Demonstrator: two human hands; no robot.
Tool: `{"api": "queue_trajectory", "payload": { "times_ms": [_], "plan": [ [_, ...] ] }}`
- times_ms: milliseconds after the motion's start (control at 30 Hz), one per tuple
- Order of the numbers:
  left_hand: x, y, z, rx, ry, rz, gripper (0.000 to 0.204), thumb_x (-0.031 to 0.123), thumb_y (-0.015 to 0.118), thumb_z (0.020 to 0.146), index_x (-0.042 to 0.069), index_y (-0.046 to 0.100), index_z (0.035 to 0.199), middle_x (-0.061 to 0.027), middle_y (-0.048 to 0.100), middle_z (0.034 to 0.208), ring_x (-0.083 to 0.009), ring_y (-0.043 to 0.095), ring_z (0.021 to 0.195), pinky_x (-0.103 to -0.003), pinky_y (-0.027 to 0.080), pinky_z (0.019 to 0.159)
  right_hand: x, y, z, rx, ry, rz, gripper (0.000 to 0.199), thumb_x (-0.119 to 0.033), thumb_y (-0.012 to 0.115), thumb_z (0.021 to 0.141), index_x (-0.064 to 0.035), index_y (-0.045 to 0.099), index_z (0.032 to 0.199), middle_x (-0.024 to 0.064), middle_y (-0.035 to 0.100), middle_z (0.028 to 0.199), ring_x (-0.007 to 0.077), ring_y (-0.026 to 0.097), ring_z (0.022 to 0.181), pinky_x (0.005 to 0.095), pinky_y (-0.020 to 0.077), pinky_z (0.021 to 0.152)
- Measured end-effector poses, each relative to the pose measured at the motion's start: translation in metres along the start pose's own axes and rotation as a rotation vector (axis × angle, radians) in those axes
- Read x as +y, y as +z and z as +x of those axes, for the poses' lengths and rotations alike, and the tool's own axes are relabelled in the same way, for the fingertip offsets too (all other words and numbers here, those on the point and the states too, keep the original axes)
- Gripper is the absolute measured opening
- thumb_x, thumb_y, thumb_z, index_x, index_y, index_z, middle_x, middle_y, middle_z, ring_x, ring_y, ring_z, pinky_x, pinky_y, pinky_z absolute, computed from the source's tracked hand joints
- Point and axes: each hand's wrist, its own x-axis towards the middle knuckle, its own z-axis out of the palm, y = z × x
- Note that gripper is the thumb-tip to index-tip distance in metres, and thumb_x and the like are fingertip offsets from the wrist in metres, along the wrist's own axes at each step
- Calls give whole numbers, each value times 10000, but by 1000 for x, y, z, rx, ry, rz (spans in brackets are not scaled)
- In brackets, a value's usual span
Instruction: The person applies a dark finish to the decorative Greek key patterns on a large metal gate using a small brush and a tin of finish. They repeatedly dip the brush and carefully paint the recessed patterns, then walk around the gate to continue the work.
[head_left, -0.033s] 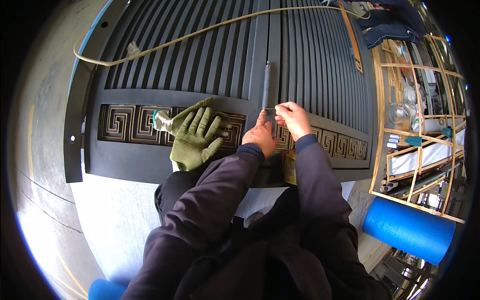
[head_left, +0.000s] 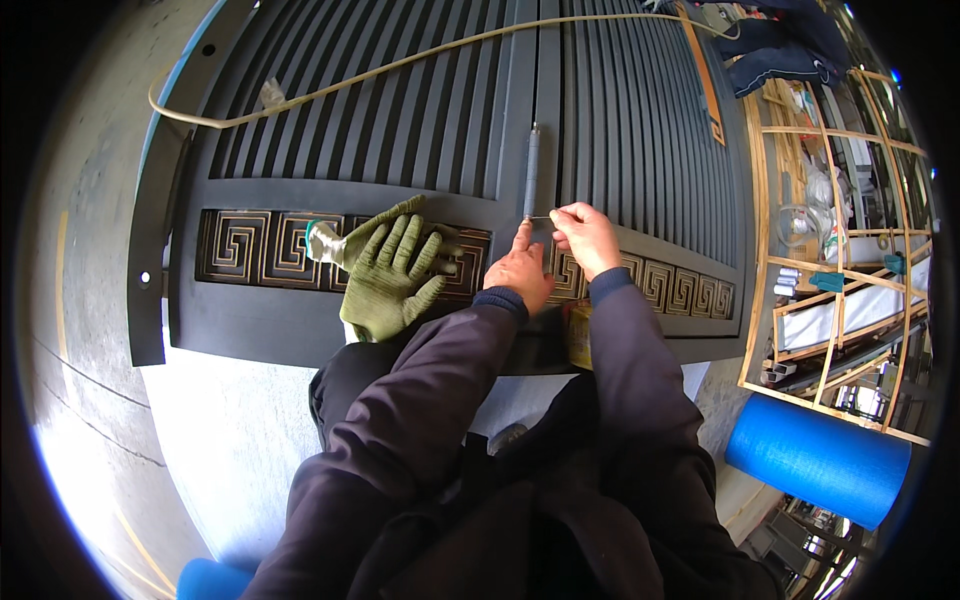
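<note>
A dark grey louvred metal door [head_left: 330, 325] with gold-lined key-pattern panels lies flat before me. Along its middle seam runs a long cylindrical hinge [head_left: 533, 165]. My left hand [head_left: 520, 272] stretches its index finger to the hinge's near end; the thumb stands apart, the other fingers are bent. My right hand [head_left: 588, 240] pinches a thin metal rod [head_left: 541, 217] that reaches to that same end. The rod's tip is too small to make out. Left of my hands lies a pair of green work gloves [head_left: 392, 285]. A yellowish can [head_left: 578, 335] is partly hidden by my right forearm.
A pale hose [head_left: 390, 67] crosses the door's far part. An orange strip [head_left: 703, 75] lies at the far right. To the right stand wooden frames [head_left: 757, 250] and a blue roll [head_left: 818, 460]. Another person's dark-clothed leg [head_left: 785, 65] shows at the upper right.
</note>
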Motion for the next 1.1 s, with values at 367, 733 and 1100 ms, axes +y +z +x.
{"api": "queue_trajectory", "payload": {
  "times_ms": [367,733,1100],
  "plan": [
    [2,-4,-2,-6,-4,-3,610,317,707,973,24,551,1485,-136,131,1822,-339,680,1313,-457,560,1088,-16,-1,-4,-89,150,274,212,-111,662,1083,26,642,1244,122,749,1033,194,749,867,331,633,748],
    [0,-2,-2,19,9,-15,595,324,717,972,27,563,1465,-133,136,1821,-340,679,1313,-459,558,1087,-6,-1,2,-30,80,13,256,-248,668,1088,3,687,1130,98,757,942,185,741,797,316,590,667],
    [0,-1,-1,12,8,-20,602,316,714,971,27,559,1476,-137,128,1821,-350,684,1297,-468,560,1081,6,1,-4,-46,183,442,249,-200,700,1073,-23,649,1240,105,753,1060,197,752,919,329,627,790]
  ]
}}
